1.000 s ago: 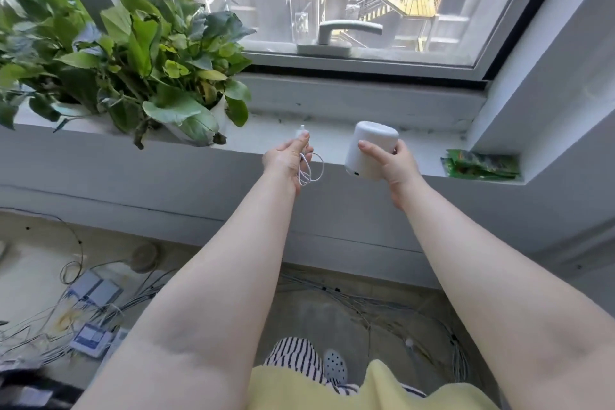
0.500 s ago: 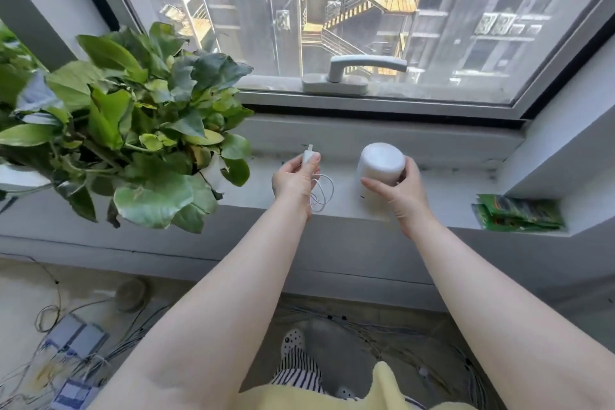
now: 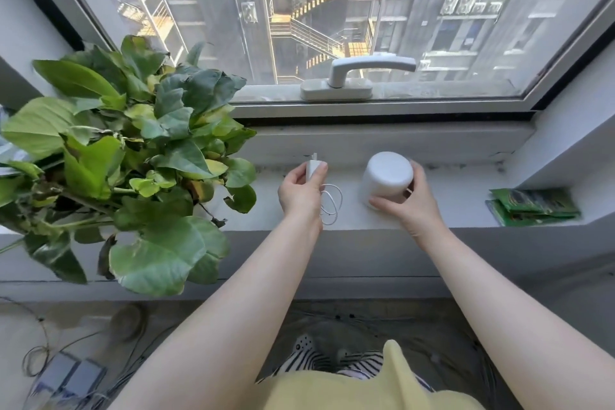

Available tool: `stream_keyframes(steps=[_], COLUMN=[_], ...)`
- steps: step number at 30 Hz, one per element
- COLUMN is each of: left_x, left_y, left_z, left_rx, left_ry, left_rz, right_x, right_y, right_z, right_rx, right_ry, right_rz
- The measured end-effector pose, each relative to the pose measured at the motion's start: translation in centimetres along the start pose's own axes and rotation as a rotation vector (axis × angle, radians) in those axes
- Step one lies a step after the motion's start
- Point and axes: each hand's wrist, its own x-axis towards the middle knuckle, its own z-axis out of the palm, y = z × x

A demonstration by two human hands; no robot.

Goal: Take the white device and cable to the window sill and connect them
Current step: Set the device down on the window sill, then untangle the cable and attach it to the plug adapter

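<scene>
floor (image 3: 382, 319): nearest, 6 o'clock. Loose wires all over it, flat boxes (image 3: 71, 373) at 8 o'clock. Yellow top and striped trousers at the bottom edge.
arms: both bare, reaching up from 6 o'clock to the window sill (image 3: 253, 210).
left hand (image 3: 301, 193): over the sill, 12 o'clock of frame centre. Fingers curled around a white plug (image 3: 312, 169), thumb on its face, prongs pointing at the window. Closed grip.
cable (image 3: 331, 205): thin, white, hangs in a couple of loose loops from the left hand, just above the sill's front edge. Free end not visible.
right hand (image 3: 407, 201): at 1 o'clock, wrapped about the near and right side of the white device (image 3: 386, 176), thumb low on its front. Half-closed, holding it.
white device: short round cylinder, flat top tipped slightly toward the camera. Can't tell if the base touches the sill. Just beside the cable at its 3 o'clock, not joined to it.
plant (image 3: 133, 160): big green leaves, 9 to 10 o'clock, spilling over the sill edge.
green packets (image 3: 532, 205): flat stack on the sill, 3 o'clock corner.
window handle (image 3: 362, 68): white lever lying horizontal on the frame, 12 o'clock.
outside: yellow stairways and grey building fronts through the glass.
</scene>
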Motion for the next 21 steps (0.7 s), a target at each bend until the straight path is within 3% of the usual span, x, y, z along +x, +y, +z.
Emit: stream_keyframes(steps=[6,9,13,18,21], left_x=[-0.4,-0.8,-1.9,-2.6,-2.9], left_y=[0.8,1.2,1.7,2.1,2.6], left_z=[-0.4,-0.8,-1.5,-1.8,-2.2], left_rx=[-0.079,-0.151,-0.239,-0.265,-0.246], left_ry=[-0.105,-0.212,-0.278,-0.296,-0.305], left_rz=[-0.089,-0.157,-0.265,-0.174,-0.099], right_x=[-4.0,-5.4,-4.8,-3.1,-2.9], right_y=[-2.5,-4.4,-5.3,-5.7,-6.3], right_z=[-0.8,0.8,4.1,6.1,6.2], right_rx=[-0.051,-0.082,-0.058,0.016,0.094], right_ry=[0.242,0.109,-0.229,-0.168,-0.252], right_rz=[-0.248,-0.308,-0.083,0.123,0.194])
